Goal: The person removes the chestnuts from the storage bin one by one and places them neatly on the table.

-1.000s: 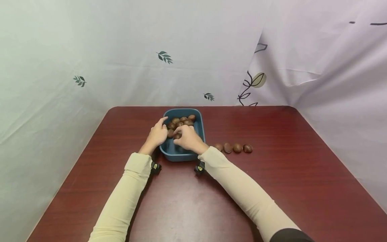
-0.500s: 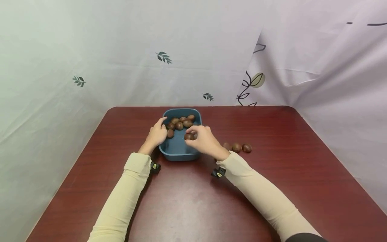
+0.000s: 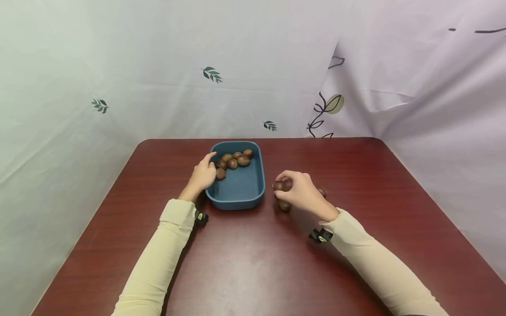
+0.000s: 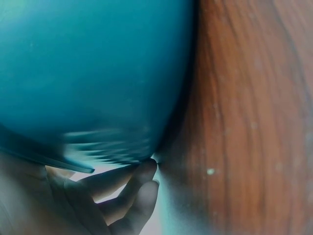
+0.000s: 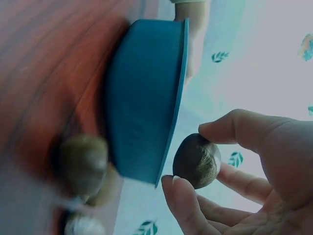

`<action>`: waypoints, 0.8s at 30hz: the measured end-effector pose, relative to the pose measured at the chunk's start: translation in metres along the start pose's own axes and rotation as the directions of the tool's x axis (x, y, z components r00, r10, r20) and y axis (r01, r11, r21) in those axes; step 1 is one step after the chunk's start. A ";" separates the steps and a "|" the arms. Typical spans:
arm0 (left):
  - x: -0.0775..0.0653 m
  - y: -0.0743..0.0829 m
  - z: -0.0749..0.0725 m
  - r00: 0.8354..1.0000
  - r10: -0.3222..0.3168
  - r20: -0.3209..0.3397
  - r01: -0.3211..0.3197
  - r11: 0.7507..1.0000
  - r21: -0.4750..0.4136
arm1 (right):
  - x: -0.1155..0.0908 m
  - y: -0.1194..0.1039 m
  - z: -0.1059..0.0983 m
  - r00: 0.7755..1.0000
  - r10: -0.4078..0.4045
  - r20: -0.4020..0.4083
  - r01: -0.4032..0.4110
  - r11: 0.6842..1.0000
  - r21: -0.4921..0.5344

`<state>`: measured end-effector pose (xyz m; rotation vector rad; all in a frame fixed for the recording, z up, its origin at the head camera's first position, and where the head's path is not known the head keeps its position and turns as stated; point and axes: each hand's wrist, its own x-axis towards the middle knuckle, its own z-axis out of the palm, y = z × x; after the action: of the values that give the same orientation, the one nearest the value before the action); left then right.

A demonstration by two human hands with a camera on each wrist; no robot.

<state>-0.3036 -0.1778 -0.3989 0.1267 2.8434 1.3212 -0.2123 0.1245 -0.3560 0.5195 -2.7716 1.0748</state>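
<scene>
Seems mid-transfer, pinching a chestnut (image 5: 196, 160) in the right hand (image 3: 303, 193), gripping the blue tub (image 3: 235, 204) by its left edge with the left hand (image 3: 203, 176), likely needing release beside the loose chestnuts (image 3: 284, 206).

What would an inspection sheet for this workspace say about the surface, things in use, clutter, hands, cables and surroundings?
Surface: glossy dark-red wood-grain table, light reflecting near the front.
Things in use: blue rectangular round-cornered container, upright, several smooth round brown nuts inside; loose brown nuts on the table to its right, partly hidden.
Clutter: nothing seen.
Hands: left hand holds the container's left side; right hand pinches one dark-brown rounded nut outside the container.
Cables: nothing seen.
Surroundings: pale creased leaf-print backdrop behind and beside the table.
</scene>
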 end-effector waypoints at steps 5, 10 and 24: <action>0.000 0.000 0.000 1.000 -0.002 0.007 0.002 1.000 -0.002 | -0.015 0.014 -0.013 0.999 0.032 0.000 -0.032 0.999 -0.024; -0.001 0.002 -0.001 1.000 -0.004 0.005 0.004 1.000 -0.004 | -0.025 0.027 -0.023 0.999 0.034 -0.019 -0.035 0.998 -0.059; -0.001 0.001 0.000 1.000 -0.014 0.003 0.014 1.000 -0.010 | -0.041 0.053 -0.013 0.999 0.008 0.033 -0.001 0.981 -0.194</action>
<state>-0.3021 -0.1772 -0.3976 0.1084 2.8301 1.3310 -0.1936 0.1807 -0.3900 0.5103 -2.8665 0.7914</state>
